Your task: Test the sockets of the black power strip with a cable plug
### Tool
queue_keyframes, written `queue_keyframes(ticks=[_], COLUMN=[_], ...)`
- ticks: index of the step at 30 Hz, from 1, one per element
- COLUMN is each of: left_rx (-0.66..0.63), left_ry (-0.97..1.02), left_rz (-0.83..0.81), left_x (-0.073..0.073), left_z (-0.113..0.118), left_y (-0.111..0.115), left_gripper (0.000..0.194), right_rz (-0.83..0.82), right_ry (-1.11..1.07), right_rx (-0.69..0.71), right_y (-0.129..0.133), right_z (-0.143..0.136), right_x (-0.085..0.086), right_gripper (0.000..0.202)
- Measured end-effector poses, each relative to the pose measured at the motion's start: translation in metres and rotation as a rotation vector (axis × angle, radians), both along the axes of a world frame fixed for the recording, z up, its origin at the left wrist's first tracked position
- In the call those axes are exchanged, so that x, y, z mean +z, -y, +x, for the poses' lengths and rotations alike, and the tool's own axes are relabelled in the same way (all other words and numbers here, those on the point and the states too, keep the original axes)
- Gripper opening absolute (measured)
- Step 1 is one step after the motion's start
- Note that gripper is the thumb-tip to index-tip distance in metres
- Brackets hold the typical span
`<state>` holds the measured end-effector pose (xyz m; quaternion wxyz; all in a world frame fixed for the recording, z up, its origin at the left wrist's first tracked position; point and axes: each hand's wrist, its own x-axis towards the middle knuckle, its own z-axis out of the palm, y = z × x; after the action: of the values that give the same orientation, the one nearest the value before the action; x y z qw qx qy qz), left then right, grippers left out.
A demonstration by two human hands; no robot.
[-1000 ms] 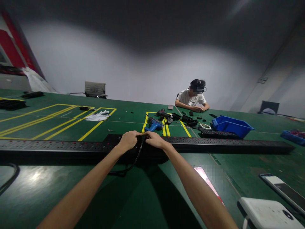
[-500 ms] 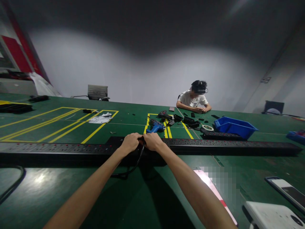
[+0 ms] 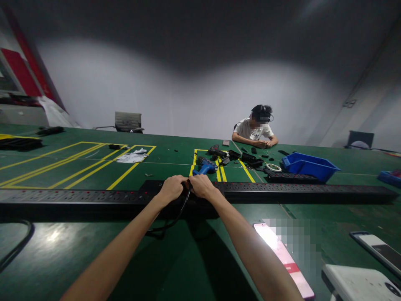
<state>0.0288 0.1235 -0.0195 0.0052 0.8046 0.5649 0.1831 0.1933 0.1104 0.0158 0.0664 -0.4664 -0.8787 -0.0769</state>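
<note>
My left hand (image 3: 171, 188) and my right hand (image 3: 202, 186) meet over the middle of a long row of black power strips (image 3: 94, 196). Both are closed, fingertips pinched together around the upper end of a black cable (image 3: 182, 214). From between them the cable curves down to the table in front of the strips. What the fingertips press on is mostly hidden by the hands. Black sockets with small red marks run along the strips' top on both sides.
Beyond the hands lie a blue power drill (image 3: 205, 167), black parts (image 3: 250, 159), a tape roll (image 3: 273, 167) and a blue bin (image 3: 308, 167). A co-worker (image 3: 255, 130) sits across the green table. Near me are a pink phone-like item (image 3: 282, 251), a phone (image 3: 380, 248) and a white device (image 3: 357, 280).
Both hands stay in nearly the same place with the same grip. My right forearm has shifted slightly left, showing more of the pink item.
</note>
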Motion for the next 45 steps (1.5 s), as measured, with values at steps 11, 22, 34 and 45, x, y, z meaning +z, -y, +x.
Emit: queue_keyframes(ticks=[11, 22, 34, 45], left_rx=[-0.007, -0.026, -0.010, -0.002], left_ry=[0.012, 0.041, 0.034, -0.001], left_rz=[-0.031, -0.025, -0.032, -0.035], left_x=[0.005, 0.001, 0.005, 0.009], left_z=[0.000, -0.001, 0.000, 0.001], left_y=[0.004, 0.002, 0.004, 0.007], left_gripper=[0.051, 0.048, 0.047, 0.044], right_rz=[-0.091, -0.193, -0.169, -0.012], right_ry=[-0.381, -0.568, -0.534, -0.091], right_rx=[0.092, -0.081, 0.017, -0.075], right_y=[0.004, -0.005, -0.005, -0.001], right_z=[0.028, 0.024, 0.029, 0.004], right_x=[-0.019, -0.020, -0.023, -0.007], right_gripper=[0.033, 0.051, 0.030, 0.045])
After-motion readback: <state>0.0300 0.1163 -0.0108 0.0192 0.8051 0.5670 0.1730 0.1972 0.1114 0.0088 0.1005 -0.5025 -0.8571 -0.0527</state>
